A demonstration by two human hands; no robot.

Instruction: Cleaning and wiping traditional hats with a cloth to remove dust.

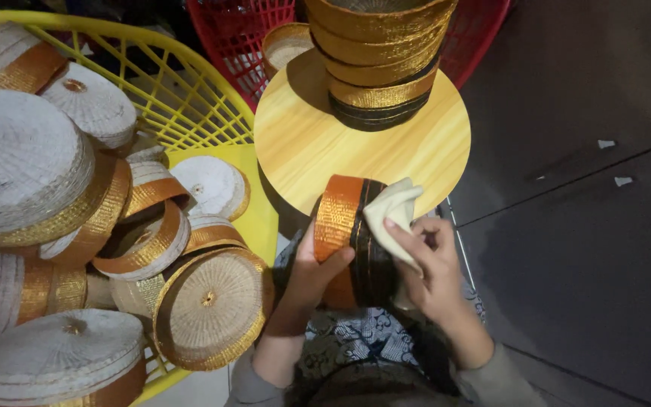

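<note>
The person sits low with a round woven cap (352, 237) held on its side above the lap, just at the near edge of the small round wooden table (303, 143). The left hand (312, 273) wraps the cap's orange-gold band, thumb on the outer face and fingers curled behind it — a firm clasp. The right hand (432, 265) pinches a folded cream cloth (392, 211) and presses it against the cap's dark band, fingers closed on the cloth.

The cap looks light and fairly stiff, a woven shell that would hold its shape but might dent if squeezed hard; the shiny band probably marks easily, so a hold across the rim, as now, seems the safe place to take it.

On the table's far side stands a stack of gold-banded caps (380, 56), the lowest one dark. Behind it is a red plastic basket (231, 34) with another cap inside — its contents are partly hidden. To the left a yellow plastic basket (171, 87) overflows with pale woven caps (28, 169) trimmed in gold and orange. I see no packages, labels or signs, only two small pale scraps (613, 162) on the dark floor.
</note>
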